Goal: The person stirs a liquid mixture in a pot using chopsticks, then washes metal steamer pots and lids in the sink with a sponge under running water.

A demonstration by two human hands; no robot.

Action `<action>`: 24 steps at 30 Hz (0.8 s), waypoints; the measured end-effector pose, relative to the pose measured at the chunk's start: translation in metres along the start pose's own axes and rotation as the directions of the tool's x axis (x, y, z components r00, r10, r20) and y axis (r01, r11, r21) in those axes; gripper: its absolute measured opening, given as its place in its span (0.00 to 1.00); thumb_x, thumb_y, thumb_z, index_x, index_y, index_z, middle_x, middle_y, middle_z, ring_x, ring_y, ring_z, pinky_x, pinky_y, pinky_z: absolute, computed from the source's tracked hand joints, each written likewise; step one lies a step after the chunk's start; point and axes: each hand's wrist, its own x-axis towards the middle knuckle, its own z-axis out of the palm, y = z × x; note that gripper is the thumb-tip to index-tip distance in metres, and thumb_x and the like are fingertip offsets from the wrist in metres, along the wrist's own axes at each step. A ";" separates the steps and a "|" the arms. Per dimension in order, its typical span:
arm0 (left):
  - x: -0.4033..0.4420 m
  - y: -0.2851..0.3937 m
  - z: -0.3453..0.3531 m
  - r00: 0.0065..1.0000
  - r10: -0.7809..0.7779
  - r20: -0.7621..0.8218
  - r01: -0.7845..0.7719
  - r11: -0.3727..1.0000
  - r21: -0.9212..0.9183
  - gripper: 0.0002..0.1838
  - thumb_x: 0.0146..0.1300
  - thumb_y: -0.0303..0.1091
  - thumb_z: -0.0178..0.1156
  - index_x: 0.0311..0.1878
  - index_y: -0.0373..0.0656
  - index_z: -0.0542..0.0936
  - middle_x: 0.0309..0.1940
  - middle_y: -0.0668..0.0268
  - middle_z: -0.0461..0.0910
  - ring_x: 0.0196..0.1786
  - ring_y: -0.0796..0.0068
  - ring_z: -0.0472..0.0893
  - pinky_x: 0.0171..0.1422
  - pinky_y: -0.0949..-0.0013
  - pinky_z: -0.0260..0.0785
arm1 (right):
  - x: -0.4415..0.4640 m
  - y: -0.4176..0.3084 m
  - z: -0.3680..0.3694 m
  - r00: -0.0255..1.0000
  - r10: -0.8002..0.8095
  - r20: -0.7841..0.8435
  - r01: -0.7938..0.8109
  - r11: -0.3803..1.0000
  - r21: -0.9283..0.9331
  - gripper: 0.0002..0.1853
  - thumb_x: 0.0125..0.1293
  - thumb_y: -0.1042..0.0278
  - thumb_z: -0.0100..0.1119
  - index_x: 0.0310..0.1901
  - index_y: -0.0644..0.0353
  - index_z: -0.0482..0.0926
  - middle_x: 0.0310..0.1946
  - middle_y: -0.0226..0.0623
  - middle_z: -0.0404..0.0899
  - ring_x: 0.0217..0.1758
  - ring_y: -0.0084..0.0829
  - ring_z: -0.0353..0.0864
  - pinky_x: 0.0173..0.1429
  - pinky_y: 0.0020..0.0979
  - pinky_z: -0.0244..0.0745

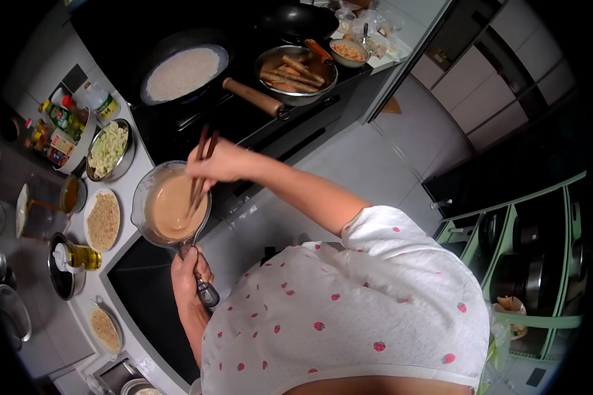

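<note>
Head view: nearer the body than the frying pan [145,66], the left hand [190,268] wraps firmly round the handle [207,293] of the batter bowl [139,200]; the right hand [219,162] pinches chopsticks [196,192] in the batter [169,205]. A level bowl and gentle, bottom-sweeping strokes would limit lumps and spills.

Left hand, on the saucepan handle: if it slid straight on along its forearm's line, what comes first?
Probably the near wall of the saucepan, just ahead of the left hand; their exact heights are hard to judge from this one view.
</note>
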 end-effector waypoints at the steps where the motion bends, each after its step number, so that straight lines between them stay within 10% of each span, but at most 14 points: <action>1: 0.000 -0.002 -0.002 1.000 0.001 0.005 -0.001 1.000 -0.009 0.09 0.63 0.36 0.52 0.36 0.40 0.69 0.12 0.71 0.63 0.11 0.81 0.62 0.15 0.75 0.58 | 0.005 0.005 -0.008 0.995 0.002 -0.096 -0.004 1.000 -0.020 0.09 0.56 0.67 0.57 0.26 0.65 0.78 0.17 0.37 0.78 0.17 0.24 0.78 0.21 0.23 0.73; 5: 0.003 -0.005 0.008 1.000 -0.002 -0.013 0.002 1.000 0.026 0.08 0.63 0.36 0.52 0.36 0.41 0.69 0.12 0.71 0.63 0.11 0.81 0.62 0.15 0.76 0.58 | 0.016 0.020 0.021 0.893 -0.288 -0.345 0.291 0.956 -0.044 0.08 0.56 0.66 0.56 0.28 0.62 0.78 0.17 0.36 0.77 0.22 0.27 0.78 0.31 0.28 0.74; 9: 0.000 -0.002 0.000 1.000 0.006 -0.027 -0.006 1.000 -0.009 0.08 0.63 0.36 0.52 0.36 0.41 0.69 0.13 0.71 0.63 0.11 0.81 0.62 0.16 0.76 0.58 | 0.003 0.006 0.011 0.999 -0.038 0.032 0.036 0.997 0.065 0.11 0.55 0.65 0.56 0.27 0.66 0.79 0.20 0.39 0.80 0.20 0.26 0.80 0.25 0.23 0.75; 13: 0.002 -0.010 0.003 0.999 0.007 -0.031 -0.007 1.000 0.007 0.08 0.63 0.36 0.52 0.36 0.41 0.69 0.13 0.71 0.64 0.11 0.81 0.62 0.16 0.75 0.58 | 0.019 0.016 -0.002 0.933 -0.073 -0.353 0.069 0.997 -0.023 0.09 0.56 0.67 0.55 0.25 0.64 0.77 0.18 0.36 0.78 0.19 0.25 0.79 0.24 0.24 0.73; 15: 0.002 -0.009 0.006 1.000 0.019 -0.020 -0.018 0.999 0.042 0.08 0.63 0.36 0.51 0.36 0.41 0.69 0.13 0.71 0.63 0.11 0.81 0.62 0.16 0.75 0.58 | 0.013 0.016 0.026 0.924 -0.225 -0.309 0.252 0.967 0.049 0.09 0.57 0.66 0.55 0.27 0.62 0.78 0.18 0.36 0.78 0.23 0.25 0.79 0.28 0.26 0.74; 19: -0.003 -0.010 -0.004 1.000 0.017 -0.023 -0.017 1.000 -0.015 0.08 0.63 0.36 0.51 0.37 0.41 0.69 0.13 0.71 0.63 0.11 0.80 0.62 0.16 0.75 0.58 | 0.003 0.009 0.010 0.997 -0.028 0.074 0.023 0.998 0.060 0.09 0.59 0.68 0.55 0.30 0.66 0.78 0.22 0.37 0.80 0.21 0.21 0.79 0.25 0.20 0.73; 24: -0.003 -0.014 0.004 0.999 0.009 -0.037 -0.008 1.000 0.009 0.09 0.63 0.36 0.51 0.37 0.41 0.68 0.13 0.71 0.63 0.11 0.81 0.62 0.15 0.76 0.58 | 0.018 0.024 0.021 0.936 -0.181 -0.300 0.213 0.974 0.077 0.09 0.57 0.66 0.57 0.27 0.64 0.77 0.19 0.36 0.78 0.19 0.26 0.78 0.25 0.24 0.73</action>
